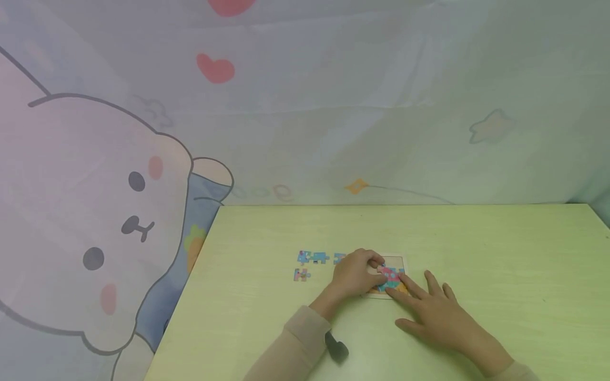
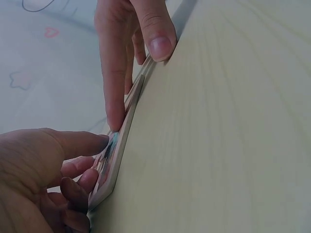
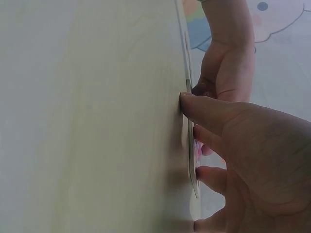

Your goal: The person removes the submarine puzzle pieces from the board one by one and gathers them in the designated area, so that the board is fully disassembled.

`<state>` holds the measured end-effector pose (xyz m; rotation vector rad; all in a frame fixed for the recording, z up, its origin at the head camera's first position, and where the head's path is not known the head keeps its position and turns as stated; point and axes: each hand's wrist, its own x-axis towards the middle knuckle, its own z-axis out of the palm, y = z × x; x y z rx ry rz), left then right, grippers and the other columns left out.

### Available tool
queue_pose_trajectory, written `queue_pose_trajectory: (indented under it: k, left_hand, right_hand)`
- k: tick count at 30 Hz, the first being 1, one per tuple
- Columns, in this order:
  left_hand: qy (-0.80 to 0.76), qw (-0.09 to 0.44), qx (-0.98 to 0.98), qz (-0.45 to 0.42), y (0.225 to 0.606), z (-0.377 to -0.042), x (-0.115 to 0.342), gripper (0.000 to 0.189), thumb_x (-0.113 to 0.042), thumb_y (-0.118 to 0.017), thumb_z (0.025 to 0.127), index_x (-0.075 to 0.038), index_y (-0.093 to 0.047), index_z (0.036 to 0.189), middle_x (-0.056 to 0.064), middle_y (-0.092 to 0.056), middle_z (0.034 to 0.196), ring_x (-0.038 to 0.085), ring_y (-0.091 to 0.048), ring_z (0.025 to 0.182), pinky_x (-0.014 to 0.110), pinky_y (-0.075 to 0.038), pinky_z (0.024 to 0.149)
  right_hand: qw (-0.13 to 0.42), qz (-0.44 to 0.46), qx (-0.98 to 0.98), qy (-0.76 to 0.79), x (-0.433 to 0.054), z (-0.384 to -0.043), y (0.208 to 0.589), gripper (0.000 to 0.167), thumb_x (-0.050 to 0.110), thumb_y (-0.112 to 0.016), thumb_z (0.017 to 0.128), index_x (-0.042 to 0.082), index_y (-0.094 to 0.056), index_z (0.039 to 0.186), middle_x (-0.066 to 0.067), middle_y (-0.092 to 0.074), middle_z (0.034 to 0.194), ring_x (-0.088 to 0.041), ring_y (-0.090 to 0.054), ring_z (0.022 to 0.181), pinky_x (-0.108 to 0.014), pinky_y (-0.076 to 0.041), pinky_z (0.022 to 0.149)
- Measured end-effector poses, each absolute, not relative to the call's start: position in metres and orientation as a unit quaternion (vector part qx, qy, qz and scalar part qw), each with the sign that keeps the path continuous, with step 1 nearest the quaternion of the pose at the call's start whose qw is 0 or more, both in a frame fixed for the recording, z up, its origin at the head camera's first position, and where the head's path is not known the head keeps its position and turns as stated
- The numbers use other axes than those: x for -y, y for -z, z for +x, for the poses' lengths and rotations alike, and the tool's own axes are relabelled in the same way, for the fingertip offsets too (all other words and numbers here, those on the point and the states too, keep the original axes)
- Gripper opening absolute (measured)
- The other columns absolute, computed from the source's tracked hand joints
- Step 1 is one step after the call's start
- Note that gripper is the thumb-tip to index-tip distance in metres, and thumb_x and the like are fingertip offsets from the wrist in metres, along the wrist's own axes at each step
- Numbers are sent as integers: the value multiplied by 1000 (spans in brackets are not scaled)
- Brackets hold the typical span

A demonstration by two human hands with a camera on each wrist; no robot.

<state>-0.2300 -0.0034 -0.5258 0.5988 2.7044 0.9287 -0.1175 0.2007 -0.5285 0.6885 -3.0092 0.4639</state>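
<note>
A shallow jigsaw tray with a pale rim lies on the table, its lower part filled with pink, blue and orange pieces. My left hand reaches over the tray's left side. Its thumb and index finger pinch a pink puzzle piece at the edge of the joined pieces. My right hand comes from the right with fingers spread and fairly straight, two fingertips touching the puzzle's right part. In the left wrist view, the right index finger presses down on the puzzle right beside the left thumb.
Left of the tray lie several loose puzzle pieces: a blue pair, another blue piece partly behind the left hand, and a pinkish one. A dark strap end hangs by the left sleeve. A printed curtain stands behind the table.
</note>
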Motion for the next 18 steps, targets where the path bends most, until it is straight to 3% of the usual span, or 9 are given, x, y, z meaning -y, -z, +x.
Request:
queue_pose_trajectory:
  k: [18]
  left_hand:
    - [-376,140,-894,200,523,-229,6,33,-29,-83,88,-22,-77,119,-18,-69,94,3,-59,93,26,-48,81]
  right_hand:
    - [13,223,962,-154,-201,-117,528,58,51,-69,96,30,-58,149,-10,-44,160,-67,-32,137,-83,-34,93]
